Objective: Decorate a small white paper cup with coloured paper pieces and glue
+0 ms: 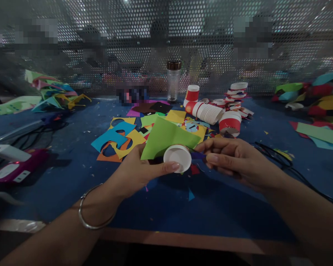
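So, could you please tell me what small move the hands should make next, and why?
Probably guide the blue-purple item in the right hand along the white cup's rim: the left hand holds that cup against the green sheet, and nearby cut sheets have round holes. I can't tell what the item is.

Dim overall; light specks the far mesh (199,44). Soft shadow darkens the near table (166,216). Left and right edges blur; far patches are pixelated.
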